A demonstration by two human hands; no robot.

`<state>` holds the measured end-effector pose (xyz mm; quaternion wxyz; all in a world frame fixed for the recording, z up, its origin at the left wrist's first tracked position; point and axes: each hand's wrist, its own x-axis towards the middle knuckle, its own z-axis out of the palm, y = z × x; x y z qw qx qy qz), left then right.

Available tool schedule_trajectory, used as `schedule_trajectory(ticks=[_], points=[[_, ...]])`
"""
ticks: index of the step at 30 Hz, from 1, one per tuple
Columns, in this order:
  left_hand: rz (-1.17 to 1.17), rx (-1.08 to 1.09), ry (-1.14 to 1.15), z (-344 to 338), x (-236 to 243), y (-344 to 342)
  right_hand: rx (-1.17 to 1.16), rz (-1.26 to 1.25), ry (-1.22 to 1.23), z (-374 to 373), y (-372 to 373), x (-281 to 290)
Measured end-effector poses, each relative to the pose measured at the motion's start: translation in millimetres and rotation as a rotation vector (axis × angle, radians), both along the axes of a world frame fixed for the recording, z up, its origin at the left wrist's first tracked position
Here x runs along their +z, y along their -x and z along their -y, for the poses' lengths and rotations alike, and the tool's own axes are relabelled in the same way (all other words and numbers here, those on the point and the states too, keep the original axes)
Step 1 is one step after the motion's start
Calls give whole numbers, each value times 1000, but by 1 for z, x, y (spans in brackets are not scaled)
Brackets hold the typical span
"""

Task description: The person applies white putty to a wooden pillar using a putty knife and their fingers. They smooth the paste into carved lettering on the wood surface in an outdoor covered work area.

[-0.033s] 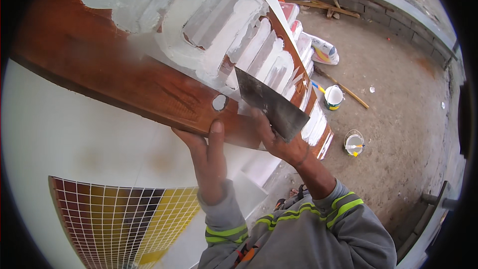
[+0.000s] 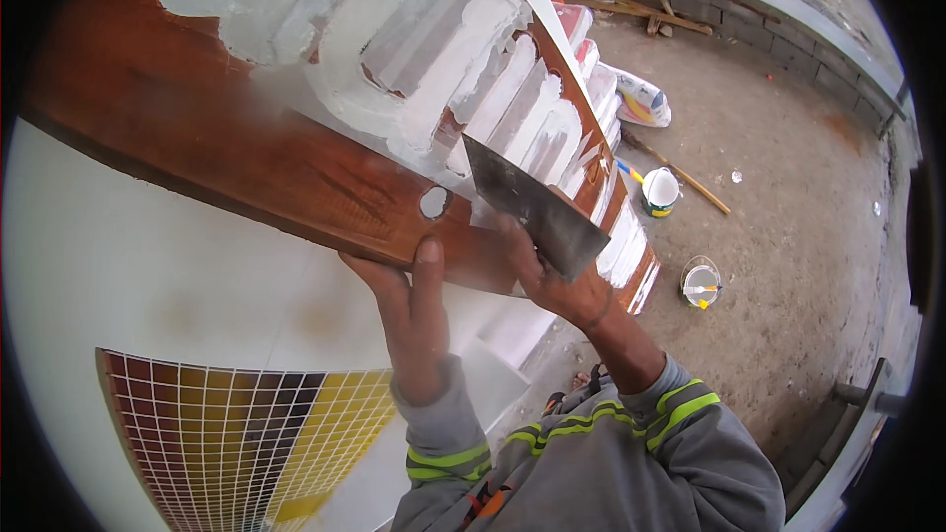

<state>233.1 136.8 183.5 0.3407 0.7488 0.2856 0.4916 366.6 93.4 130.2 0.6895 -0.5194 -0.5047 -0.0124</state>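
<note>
My right hand [image 2: 554, 281] is closed round a wide, dark metal scraper [image 2: 537, 209], tilted over the right part of a brown wooden board [image 2: 227, 148]. Thick strokes of white and grey putty [image 2: 424, 69] cover much of the board's far and right side. At the board's near edge is my left hand [image 2: 419, 320], its thumb up against the edge and its forefinger along the underside; its other fingers are mostly hidden. A round white spot [image 2: 434, 202] marks the wood just above the left thumb. Whether the blade touches the putty I cannot tell.
To the right, a white bucket [image 2: 659, 193] and a smaller pail [image 2: 701, 286] with brushes stand on the dusty floor near a long stick [image 2: 700, 187]. Stacked bags [image 2: 631, 99] lie beyond the board. A low block wall [image 2: 788, 44] curves behind. White mesh [image 2: 246, 433] covers coloured panels, lower left.
</note>
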Motion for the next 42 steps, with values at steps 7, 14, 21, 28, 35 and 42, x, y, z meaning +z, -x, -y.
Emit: schedule_trajectory(ticks=[7,14,21,28,35,42], points=[[-33,52,6,4,2,-1,23,252,-91,-3,-16,-9],[-15,64,-20,5,3,-5,50,224,-75,1,-21,-8],[-15,82,-15,3,4,-7,93,-24,-54,2,-13,-9],[-62,137,-81,0,-1,-3,43,-62,-98,-5,0,-10],[-29,122,-45,5,2,-8,80,-129,-26,-6,7,-6],[-25,114,-16,8,4,-9,-4,132,-91,-5,-9,-5]])
